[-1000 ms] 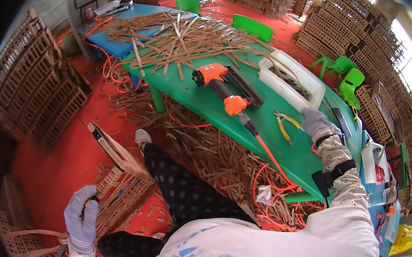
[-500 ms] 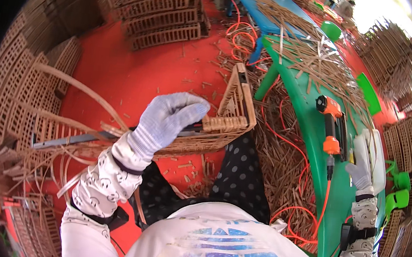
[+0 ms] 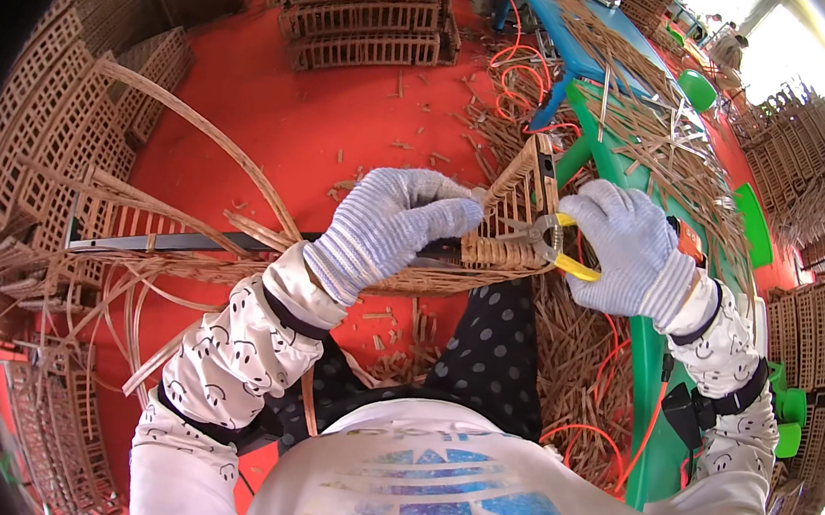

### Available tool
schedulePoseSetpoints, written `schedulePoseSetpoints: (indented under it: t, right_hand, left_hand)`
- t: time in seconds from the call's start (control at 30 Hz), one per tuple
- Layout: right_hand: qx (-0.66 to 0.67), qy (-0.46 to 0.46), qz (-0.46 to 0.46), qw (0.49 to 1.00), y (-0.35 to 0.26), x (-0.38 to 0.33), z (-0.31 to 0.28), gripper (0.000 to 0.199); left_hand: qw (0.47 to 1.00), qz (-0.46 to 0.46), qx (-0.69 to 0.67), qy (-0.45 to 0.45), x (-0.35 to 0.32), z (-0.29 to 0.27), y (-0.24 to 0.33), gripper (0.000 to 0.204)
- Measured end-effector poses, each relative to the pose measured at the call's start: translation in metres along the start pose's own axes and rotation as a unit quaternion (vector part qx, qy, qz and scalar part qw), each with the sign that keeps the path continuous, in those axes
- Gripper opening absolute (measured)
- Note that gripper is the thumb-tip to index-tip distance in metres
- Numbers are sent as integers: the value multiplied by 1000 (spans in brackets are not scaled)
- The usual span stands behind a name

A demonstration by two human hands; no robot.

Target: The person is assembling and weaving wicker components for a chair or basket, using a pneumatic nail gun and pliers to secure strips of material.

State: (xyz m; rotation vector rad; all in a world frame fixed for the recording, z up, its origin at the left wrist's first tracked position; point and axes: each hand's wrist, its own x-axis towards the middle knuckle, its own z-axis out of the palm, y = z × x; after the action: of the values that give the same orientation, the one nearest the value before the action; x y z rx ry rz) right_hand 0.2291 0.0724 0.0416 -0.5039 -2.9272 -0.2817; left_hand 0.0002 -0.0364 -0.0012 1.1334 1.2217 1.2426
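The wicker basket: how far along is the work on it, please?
Done: the wicker basket body is woven. In hand: the left hand steadies its rim while the right hand holds yellow-handled pliers at its edge. Left: long loose cane strands stick out unwoven.

basket (image 3: 512, 218) – rough woven rattan | pliers (image 3: 553, 244) – metal, glossy yellow plastic | gloves (image 3: 385, 230) – knit cloth

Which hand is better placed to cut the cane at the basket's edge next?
Probably the right hand: it already holds the yellow-handled pliers at the wicker basket, while the left hand steadies the basket.
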Motion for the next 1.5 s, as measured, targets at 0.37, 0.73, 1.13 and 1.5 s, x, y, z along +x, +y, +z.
schedulePoseSetpoints:
  t: [0.37, 0.73, 1.13, 1.5]
  right_hand:
    - [-1, -27, -83, 996, -14, 22, 4, 50]
    - [48, 45, 151, 986, -10, -6, 6, 38]
    - [-185, -132, 502, 834, 86, -204, 73, 63]
    - [167, 253, 161, 939, 4, -26, 50, 50]
  left_hand:
    - [1000, 12, 6, -23, -2, -5, -4, 19]
    - [983, 132, -7, 130, 3, -8, -7, 23]
    - [700, 204, 684, -24, -23, -51, 42, 29]
    - [400, 397, 822, -80, 32, 21, 64, 7]
